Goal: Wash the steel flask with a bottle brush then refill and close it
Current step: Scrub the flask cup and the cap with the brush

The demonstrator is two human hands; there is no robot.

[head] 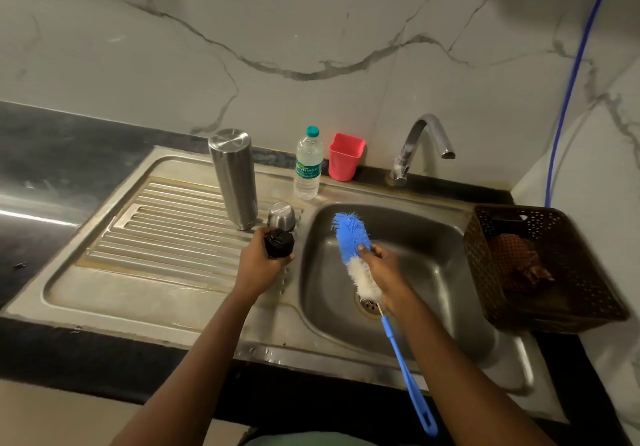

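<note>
Evidently the job is somewhere in its middle. From the head view, the steel flask [233, 179] stands upright on the ribbed drainboard [166, 224] with what looks like a closed flat end uppermost, so it may be inverted to drain, though its mouth is not visible. Its small steel cap [281, 215] sits just beside its foot. The black stopper [279, 242] is off the flask and in the left hand [258, 265], whose grip is curled round it at the edge of the sink [426, 238]. The right hand [386, 274] hovers over the basin, its grip pinching the bottle brush [349, 234] by the bristle head where blue meets white, the blue handle trailing back toward the person's body. Both forearms reach forward, wrists about level. No water appears to run from the tap [422, 141]. Refilling and closing are clearly not yet done; a clear water bottle [308, 165] stands near the wall behind the flask.
</note>
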